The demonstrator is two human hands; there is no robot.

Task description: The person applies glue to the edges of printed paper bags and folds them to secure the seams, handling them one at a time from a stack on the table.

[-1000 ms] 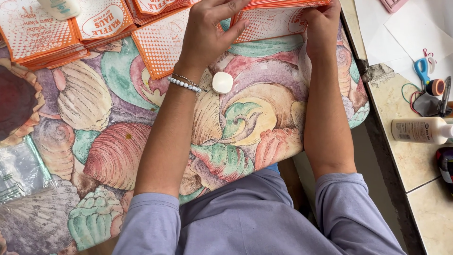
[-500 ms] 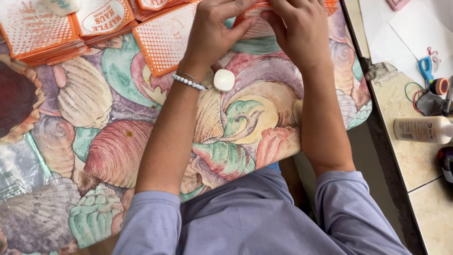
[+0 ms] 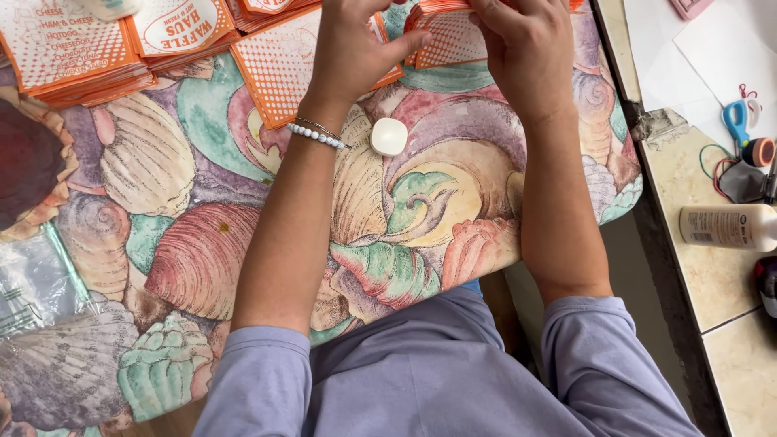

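Note:
Both my hands work at the far edge of a table covered by a seashell-patterned cloth (image 3: 210, 243). My left hand (image 3: 352, 48), with a bead bracelet on its wrist, rests on a stack of orange-and-white paper bags (image 3: 275, 69). My right hand (image 3: 522, 53) pinches the edge of another stack of orange-and-white paper bags (image 3: 449, 36), fingers curled over it. A small white rounded block (image 3: 388, 136) lies on the cloth between my forearms.
More stacks of orange paper bags (image 3: 73, 48) sit at the far left. Clear plastic wrap (image 3: 32, 287) lies at the left edge. On the stone counter (image 3: 712, 267) to the right are a white bottle (image 3: 728, 226), blue scissors (image 3: 738, 120) and white paper (image 3: 696, 57).
My right hand has moved left from the table's far right toward my left hand, onto the middle stack of bags. The view has shifted slightly.

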